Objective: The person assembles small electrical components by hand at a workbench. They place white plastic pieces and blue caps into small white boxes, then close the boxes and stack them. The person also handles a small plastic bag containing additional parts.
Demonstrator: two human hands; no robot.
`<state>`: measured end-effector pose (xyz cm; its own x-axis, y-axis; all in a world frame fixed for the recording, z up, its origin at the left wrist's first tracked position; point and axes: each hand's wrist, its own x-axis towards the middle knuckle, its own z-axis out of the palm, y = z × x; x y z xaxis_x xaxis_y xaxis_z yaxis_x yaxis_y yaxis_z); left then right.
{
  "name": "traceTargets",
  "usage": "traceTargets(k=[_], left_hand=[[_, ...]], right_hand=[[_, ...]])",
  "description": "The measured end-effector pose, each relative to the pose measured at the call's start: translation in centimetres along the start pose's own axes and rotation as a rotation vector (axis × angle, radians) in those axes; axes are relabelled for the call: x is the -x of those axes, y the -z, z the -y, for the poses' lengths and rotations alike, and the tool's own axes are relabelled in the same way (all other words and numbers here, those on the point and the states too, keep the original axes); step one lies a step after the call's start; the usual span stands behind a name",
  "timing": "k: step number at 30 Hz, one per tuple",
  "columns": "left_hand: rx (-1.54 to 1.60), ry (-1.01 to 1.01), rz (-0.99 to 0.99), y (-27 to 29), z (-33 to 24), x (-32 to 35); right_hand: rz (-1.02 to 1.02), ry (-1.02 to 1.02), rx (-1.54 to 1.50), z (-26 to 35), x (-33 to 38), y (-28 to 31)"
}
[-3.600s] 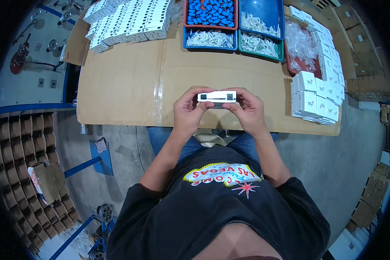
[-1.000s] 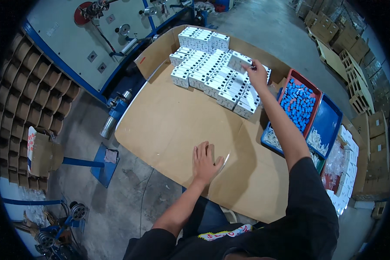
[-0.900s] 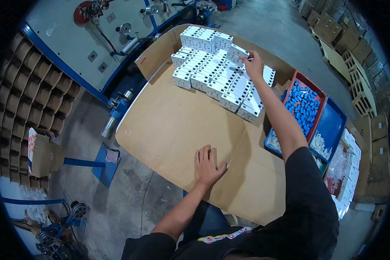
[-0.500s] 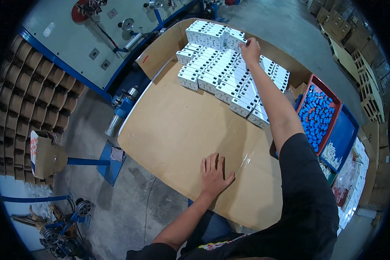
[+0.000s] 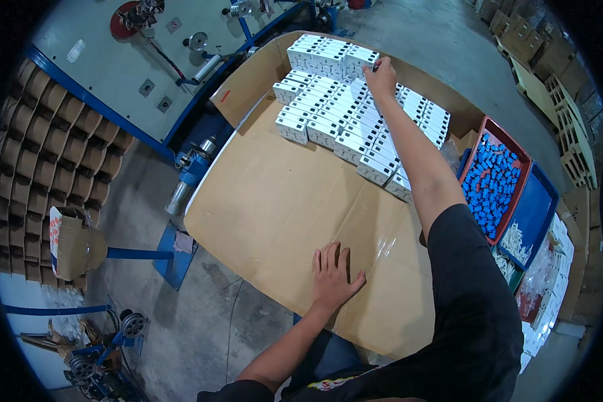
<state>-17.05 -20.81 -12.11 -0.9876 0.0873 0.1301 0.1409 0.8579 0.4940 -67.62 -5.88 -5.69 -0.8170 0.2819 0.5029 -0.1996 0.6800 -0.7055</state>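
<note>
We're resting our left hand (image 5: 335, 278), fingers spread, on the cardboard (image 5: 254, 194); our right hand (image 5: 382, 79) is touching the upper end box (image 5: 359, 61), can't tell if gripping.

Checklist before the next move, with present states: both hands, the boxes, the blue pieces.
1. Left hand open, resting on the cardboard: ok.
2. Right hand at the right end of the far row of white boxes: ok.
3. End box released: cannot tell; fingertips partly hidden.
4. Far row side by side: ok.
5. Right forearm clear of the nearer boxes: cannot tell; it hides some.
6. Blue pieces inside the red tray: ok.
</note>
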Motion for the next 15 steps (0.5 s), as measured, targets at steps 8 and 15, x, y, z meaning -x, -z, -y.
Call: traceTargets(k=[8, 15], left_hand=[[0.017, -0.023, -0.04, -0.1, -0.1, 0.0], [-0.042, -0.023, -0.045, -0.1, -0.1, 0.4]], right_hand=[[-0.08, -0.038, 0.023, 0.1, 1.4, 1.4], [-0.059, 0.049, -0.241, 2.3, 13.8, 11.0]])
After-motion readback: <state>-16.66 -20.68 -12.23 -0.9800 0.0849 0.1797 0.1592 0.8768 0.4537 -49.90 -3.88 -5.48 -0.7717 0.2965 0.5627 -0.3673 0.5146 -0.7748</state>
